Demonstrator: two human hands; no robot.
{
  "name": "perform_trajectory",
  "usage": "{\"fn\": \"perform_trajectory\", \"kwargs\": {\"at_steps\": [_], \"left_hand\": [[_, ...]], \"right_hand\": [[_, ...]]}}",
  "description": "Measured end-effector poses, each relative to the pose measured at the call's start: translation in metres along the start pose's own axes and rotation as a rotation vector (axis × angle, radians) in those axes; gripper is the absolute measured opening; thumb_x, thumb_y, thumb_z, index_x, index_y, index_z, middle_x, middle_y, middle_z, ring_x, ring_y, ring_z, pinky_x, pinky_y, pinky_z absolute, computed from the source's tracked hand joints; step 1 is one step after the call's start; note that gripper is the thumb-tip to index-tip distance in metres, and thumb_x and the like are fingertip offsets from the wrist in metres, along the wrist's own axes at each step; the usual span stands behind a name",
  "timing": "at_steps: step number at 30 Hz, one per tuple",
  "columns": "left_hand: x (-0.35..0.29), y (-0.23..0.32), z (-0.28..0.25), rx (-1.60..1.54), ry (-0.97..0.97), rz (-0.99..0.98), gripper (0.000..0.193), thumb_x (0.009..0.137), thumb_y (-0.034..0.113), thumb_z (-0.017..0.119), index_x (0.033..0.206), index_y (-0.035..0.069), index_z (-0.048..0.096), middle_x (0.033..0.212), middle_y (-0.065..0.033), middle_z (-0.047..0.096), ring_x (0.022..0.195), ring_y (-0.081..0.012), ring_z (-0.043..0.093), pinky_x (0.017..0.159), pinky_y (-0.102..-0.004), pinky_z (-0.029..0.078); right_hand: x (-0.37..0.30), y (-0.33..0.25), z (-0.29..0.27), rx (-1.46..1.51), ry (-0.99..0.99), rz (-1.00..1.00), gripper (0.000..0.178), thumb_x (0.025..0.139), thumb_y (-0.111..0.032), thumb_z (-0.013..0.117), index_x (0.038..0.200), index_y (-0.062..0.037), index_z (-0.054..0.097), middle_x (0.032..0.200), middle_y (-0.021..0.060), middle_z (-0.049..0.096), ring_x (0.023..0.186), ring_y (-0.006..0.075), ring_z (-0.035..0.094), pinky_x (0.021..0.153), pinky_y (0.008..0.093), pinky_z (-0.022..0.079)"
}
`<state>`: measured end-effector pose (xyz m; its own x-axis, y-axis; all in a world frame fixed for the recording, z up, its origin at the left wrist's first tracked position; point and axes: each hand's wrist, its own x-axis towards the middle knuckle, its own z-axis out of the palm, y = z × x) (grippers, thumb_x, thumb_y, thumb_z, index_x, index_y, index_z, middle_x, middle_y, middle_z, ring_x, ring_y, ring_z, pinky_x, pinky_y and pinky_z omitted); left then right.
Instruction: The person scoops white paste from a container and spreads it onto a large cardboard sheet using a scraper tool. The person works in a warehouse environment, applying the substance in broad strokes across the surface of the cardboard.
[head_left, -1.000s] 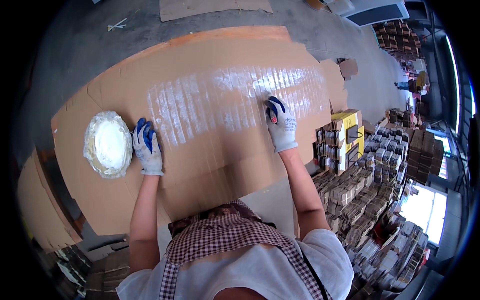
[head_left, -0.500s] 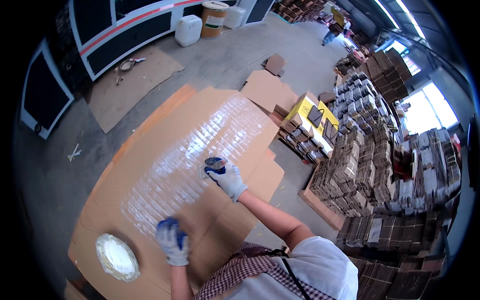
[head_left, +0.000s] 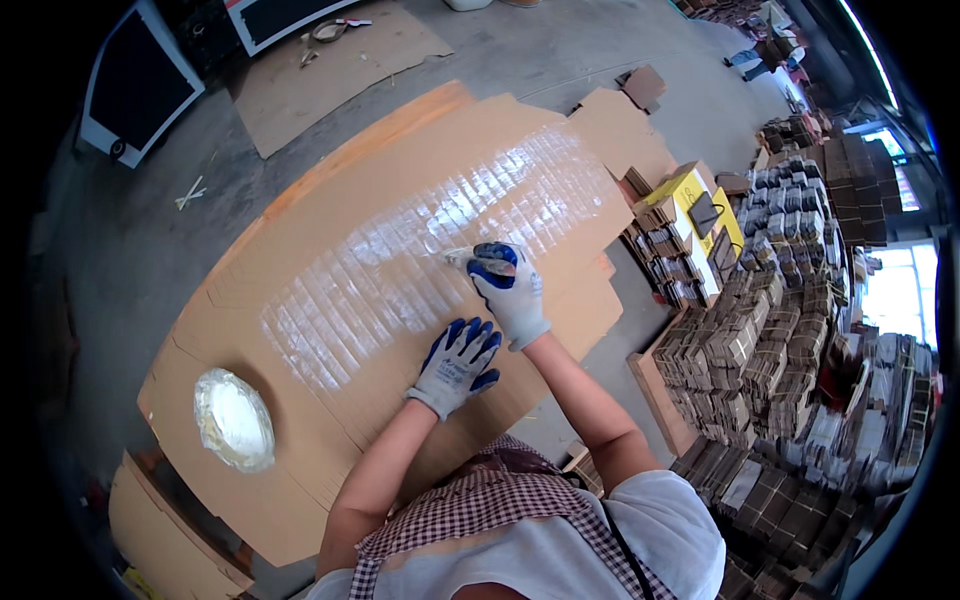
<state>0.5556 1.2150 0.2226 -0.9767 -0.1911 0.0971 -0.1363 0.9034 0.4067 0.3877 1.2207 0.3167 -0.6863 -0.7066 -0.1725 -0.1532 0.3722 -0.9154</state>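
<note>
A large brown cardboard sheet (head_left: pixel 330 240) lies on the work table, with a wide band of wet, whitish streaks (head_left: pixel 400 265) across its middle. My right hand (head_left: pixel 512 300), in a white glove with blue coating, is closed around what looks like a brush (head_left: pixel 457 256); its pale end touches the streaked area, and the fingers hide most of it. Nearer to me, my left hand (head_left: pixel 452 370), gloved alike, rests flat on the cardboard with its fingers spread. At the sheet's left stands a plastic-wrapped bowl (head_left: pixel 234 420) holding something white.
Tied stacks of cardboard (head_left: pixel 740 350) fill the right side. A pile of boards topped with a yellow and white printed piece (head_left: pixel 700 215) stands beyond the table's right edge. Another cardboard piece (head_left: pixel 340 70) lies on the floor. Far off, a person (head_left: pixel 765 55) is bending.
My left hand has come right and settled flat on the cardboard, near my right hand. The right hand still grips the brush over the streaks. The view has shifted down and left.
</note>
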Motion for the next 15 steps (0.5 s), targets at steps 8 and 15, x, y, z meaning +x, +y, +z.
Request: {"fn": "perform_trajectory", "kwargs": {"at_steps": [8,15], "left_hand": [[0.007,0.001,-0.002,-0.068,-0.034,-0.024,0.063,0.092,0.049,0.056,0.143,0.012,0.049,0.148,-0.0125,0.046,0.138,-0.0313,0.041,0.117,-0.0493,0.028],[0.005,-0.001,-0.003,-0.116,-0.075,-0.045,0.064,0.092,0.048,0.056,0.145,0.013,0.047,0.15,-0.0123,0.044,0.141,-0.0313,0.038,0.118,-0.0491,0.027]], "right_hand": [[0.081,0.052,0.005,-0.253,0.099,-0.469,0.033,0.08,-0.012,0.076,0.11,-0.0049,0.066,0.105,0.0154,0.066,0.094,0.0342,0.065,0.084,0.0402,0.052],[0.1,0.043,-0.007,-0.35,0.226,-0.59,0.036,0.077,-0.011,0.078,0.11,-0.007,0.066,0.108,0.0166,0.065,0.096,0.0383,0.064,0.085,0.0418,0.052]]}}
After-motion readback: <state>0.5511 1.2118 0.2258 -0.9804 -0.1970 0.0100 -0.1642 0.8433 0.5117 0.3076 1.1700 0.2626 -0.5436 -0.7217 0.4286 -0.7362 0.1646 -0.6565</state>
